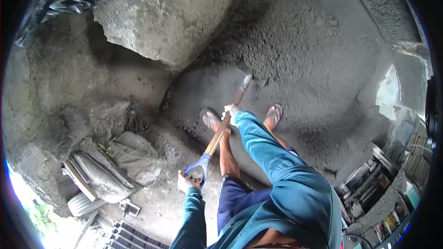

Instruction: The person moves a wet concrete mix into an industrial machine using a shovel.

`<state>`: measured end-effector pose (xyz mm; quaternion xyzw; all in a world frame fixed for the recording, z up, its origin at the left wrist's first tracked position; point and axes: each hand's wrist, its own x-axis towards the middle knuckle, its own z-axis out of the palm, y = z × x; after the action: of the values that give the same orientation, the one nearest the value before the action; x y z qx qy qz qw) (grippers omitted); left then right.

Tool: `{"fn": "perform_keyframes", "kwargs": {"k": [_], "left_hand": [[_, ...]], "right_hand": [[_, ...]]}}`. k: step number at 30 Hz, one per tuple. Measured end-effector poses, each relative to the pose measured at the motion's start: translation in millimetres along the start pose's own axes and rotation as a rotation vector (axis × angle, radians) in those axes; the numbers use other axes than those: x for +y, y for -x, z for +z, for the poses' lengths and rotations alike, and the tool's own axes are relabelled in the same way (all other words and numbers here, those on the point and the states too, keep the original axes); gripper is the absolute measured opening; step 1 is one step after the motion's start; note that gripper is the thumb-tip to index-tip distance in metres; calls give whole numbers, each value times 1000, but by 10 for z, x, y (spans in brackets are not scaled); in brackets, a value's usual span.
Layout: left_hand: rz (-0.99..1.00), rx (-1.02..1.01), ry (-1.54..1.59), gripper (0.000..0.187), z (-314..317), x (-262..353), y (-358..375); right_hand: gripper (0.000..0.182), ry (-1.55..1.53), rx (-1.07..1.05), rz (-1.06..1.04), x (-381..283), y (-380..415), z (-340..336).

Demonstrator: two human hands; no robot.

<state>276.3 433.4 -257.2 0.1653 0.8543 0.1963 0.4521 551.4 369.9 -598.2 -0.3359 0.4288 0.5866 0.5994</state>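
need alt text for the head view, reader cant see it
A person in a teal top grips a shovel, left hand on its blue handle and right hand on the wooden shaft. Its blade meets the edge of a spread of grey, lumpy material, beyond their sandalled feet.

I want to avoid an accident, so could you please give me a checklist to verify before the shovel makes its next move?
1. Left hand on the blue handle: ok, it holds the end grip.
2. Right hand on the wooden shaft: ok, closed around it.
3. Blade at the grey pile: ok, it meets the near edge.
4. Blade depth: cannot tell, the pile hides part of it.
5. Left foot and right foot away from the blade: ok, both apart from it.
6. Closed shoes: not ok, both feet wear open sandals.
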Motion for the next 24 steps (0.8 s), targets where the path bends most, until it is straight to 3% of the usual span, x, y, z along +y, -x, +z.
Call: {"fn": "perform_keyframes", "kwargs": {"k": [2,3,6,10,12,14,16,18,19,20,21,22,23,24], "left_hand": [[-22,36,53,36,101,44,242],[-9,29,55,37,-32,-34,205],[-2,23,80,39,-532,-190,126],[133,3,-23,41,-876,18,292],[176,-55,-61,42,-882,114,430],[94,-206,-147,43,-768,282,633],[184,-257,-176,46,-431,283,686],[257,-349,-287,50,66,268,1137],[149,-513,-350,52,348,251,1268],[39,-668,-433,53,594,256,1413],[142,-734,-489,57,916,221,1811],[80,-882,-469,55,1246,193,2207],[169,-988,-483,52,1422,225,2968],[259,-1090,-485,49,1592,257,3728]], "right_hand": [[20,63,60,-62,-247,708,331],[23,79,-66,11,-149,609,187],[22,62,-45,-48,376,420,-307],[8,-262,-121,-178,538,1652,-319],[10,-355,39,-192,320,2452,-234],[9,-471,197,-268,126,3082,-275],[10,-472,82,-379,-84,3617,-590],[18,-693,207,-542,-416,4340,-699],[9,-867,15,-597,-590,4732,-862],[9,-543,230,-761,-781,4776,-1020],[12,-407,-16,-949,-1149,5224,-1028],[16,-762,31,-815,-1284,5817,-1167],[20,-831,112,-1012,-1452,6432,-1103],[22,-886,7,-1142,-1673,6883,-1188]]}}
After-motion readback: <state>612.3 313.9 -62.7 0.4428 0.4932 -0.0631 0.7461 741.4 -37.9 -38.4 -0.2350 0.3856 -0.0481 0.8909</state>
